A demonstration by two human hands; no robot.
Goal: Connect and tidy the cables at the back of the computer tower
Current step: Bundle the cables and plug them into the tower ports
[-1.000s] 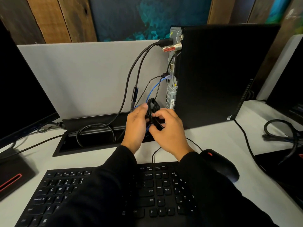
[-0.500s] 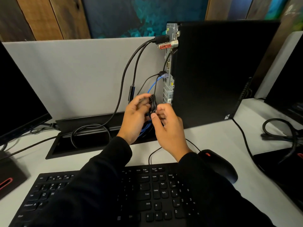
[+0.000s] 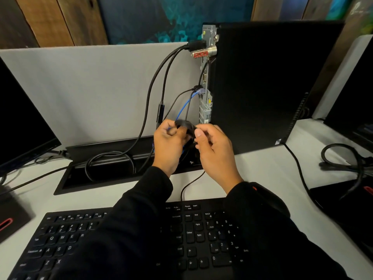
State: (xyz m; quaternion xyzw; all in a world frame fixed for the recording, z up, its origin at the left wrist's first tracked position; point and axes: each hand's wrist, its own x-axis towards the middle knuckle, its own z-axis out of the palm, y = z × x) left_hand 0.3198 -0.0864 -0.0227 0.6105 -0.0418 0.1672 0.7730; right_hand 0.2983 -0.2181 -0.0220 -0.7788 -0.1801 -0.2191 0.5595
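Standing upright on the desk (image 3: 262, 168), black computer tower (image 3: 272, 83) w/ cables plugged in its back, & just below those ports left hand (image 3: 168, 142) & right hand (image 3: 215, 147) both curl fingers round a black cable bundle (image 3: 184, 126).

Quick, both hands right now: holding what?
Left hand: grips the coiled bundle of black cable.
Right hand: fingers curled, pinching the same bundle.
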